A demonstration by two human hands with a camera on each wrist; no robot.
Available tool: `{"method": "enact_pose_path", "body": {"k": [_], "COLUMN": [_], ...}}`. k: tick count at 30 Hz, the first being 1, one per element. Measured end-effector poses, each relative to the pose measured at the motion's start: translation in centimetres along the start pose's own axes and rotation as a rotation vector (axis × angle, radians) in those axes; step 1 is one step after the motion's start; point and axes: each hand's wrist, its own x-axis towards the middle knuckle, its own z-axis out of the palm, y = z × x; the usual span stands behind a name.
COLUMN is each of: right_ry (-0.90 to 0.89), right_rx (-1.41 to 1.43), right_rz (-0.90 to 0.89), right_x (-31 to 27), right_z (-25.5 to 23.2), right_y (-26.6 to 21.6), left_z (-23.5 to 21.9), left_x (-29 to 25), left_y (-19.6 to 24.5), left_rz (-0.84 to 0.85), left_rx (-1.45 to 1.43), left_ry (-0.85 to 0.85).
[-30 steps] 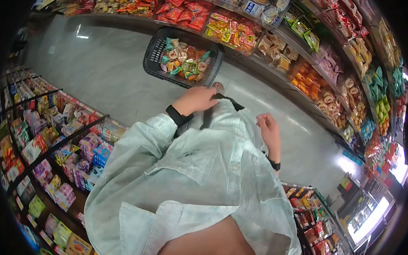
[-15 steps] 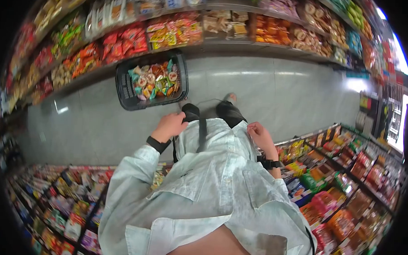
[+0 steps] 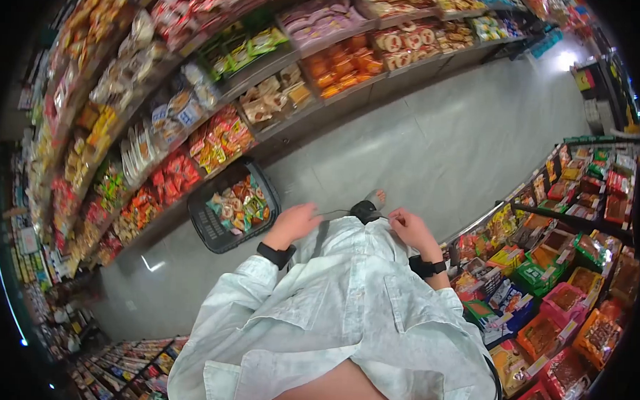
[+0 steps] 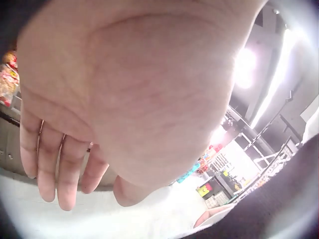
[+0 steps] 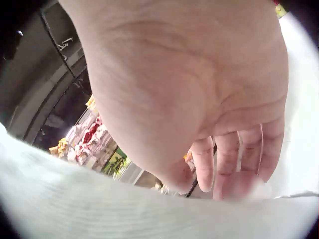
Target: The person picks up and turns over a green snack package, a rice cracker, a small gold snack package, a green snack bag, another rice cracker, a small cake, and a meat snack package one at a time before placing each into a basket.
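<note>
My left hand hangs in front of the body, its fingers straight and holding nothing; the left wrist view shows the bare palm with extended fingers. At the right side of the light shirt, my right hand hangs with loosely curled fingers, and nothing shows in it in the right wrist view. A dark shopping basket stands on the floor to the left, beyond the left hand and apart from it. Wrapped snacks lie inside the basket.
Tiered shelves of packaged snacks, with orange packs and red packs, run along the far side. Another display rack stands close on the right. Grey floor stretches between them. A dark strap hangs by the shirt.
The head view has swung round, so the basket sits further left and the right-hand rack shows more. My left hand's fingers have straightened and moved away from the clothing. Both hands remain unloaded.
</note>
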Motion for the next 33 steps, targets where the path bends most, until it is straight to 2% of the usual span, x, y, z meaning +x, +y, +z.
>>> {"method": "enact_pose_path", "body": {"k": [2,3,7,9,12,16,19,22,25,28,29,32,33], "right_ry": [0.062,0.092,0.200,0.251,0.274,0.245,0.235,0.245,0.275,0.331,0.371,0.423,0.407], "right_rx": [0.016,0.017,-0.012,0.004,0.083,0.114,0.092,0.077,0.058,0.067,0.101,0.123,0.098], "right_rz": [0.001,0.004,0.008,0.015,0.029,0.089,0.125,0.175,0.237,0.304,0.310,0.331,0.355], "right_x": [-0.2,-0.4,-0.4,-0.3,0.1,1.0,2.1,4.1,6.9,8.9,9.4,12.0,12.8], "right_z": [-2.5,-3.6,-6.9,-8.1,-9.2,-9.8,-10.8,-12.1,-14.4,-17.1,-17.4,-18.2,-18.5], "right_y": [1.3,1.9,4.3,4.7,4.7,4.6,3.9,3.6,1.3,-3.2,-4.2,-6.1,-7.0], "left_z": [0.4,-0.1,-1.4,-1.2,-0.2,-1.2,-3.8,-3.3,-6.2,-8.6,-10.6,-12.9,-14.0], "left_x": [3.8,5.3,10.1,12.2,15.2,19.1,21.8,28.3,33.6,40.2,42.1,46.8,48.4], "left_y": [3.4,6.3,16.1,18.8,19.7,18.4,16.7,9.7,6.6,3.0,3.0,3.2,3.4], "left_rz": [0.082,0.052,0.194,0.276,0.370,0.304,0.221,0.159,-0.025,-0.139,-0.186,-0.187,-0.265], "left_rx": [0.031,0.052,0.055,0.083,0.103,0.056,0.052,-0.113,-0.007,-0.014,-0.019,0.096,0.092], "left_ry": [0.064,0.048,-0.052,-0.147,-0.189,-0.176,-0.201,-0.235,-0.008,0.162,0.073,0.297,0.212]}}
